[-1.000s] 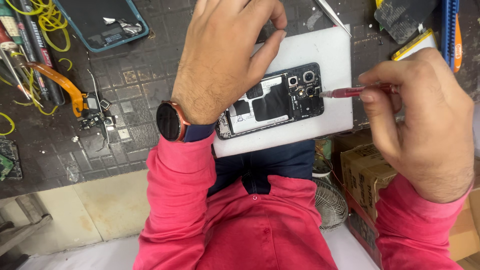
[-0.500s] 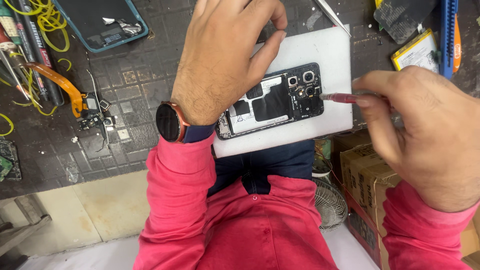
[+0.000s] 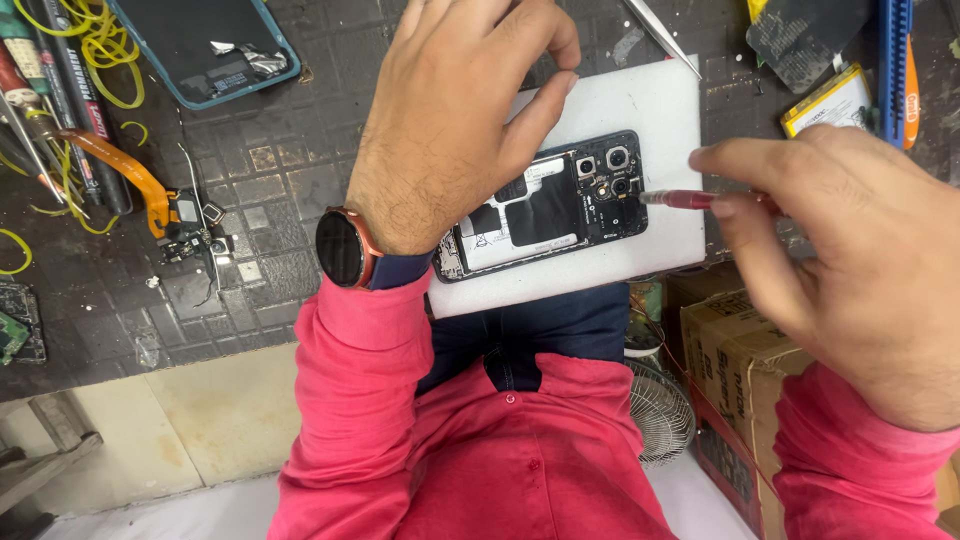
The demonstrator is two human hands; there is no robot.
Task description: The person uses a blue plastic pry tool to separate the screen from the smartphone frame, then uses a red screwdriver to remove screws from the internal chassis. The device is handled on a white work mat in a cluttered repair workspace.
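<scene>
Dark gridded work mat [image 3: 270,190] under everything, white foam pad [image 3: 640,110] as landmark. Beyond pad's left: teal phone case [image 3: 200,45], orange flex cable [image 3: 130,180], yellow wires [image 3: 85,40]. Beyond pad's right: battery [image 3: 835,100], blue tool [image 3: 893,60]. Tweezers [image 3: 660,35] at pad's top edge. Opened phone [image 3: 545,210] lies flat on pad, back cover off, camera modules and shielding exposed. My left hand [image 3: 450,120] presses phone's left end, partly covering it. My right hand [image 3: 850,270] pinches red screwdriver [image 3: 690,200], tip at camera corner.

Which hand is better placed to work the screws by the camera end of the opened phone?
Right. The right hand holds the red-handled screwdriver, tip at the opened black phone; the left hand steadies it.
</scene>
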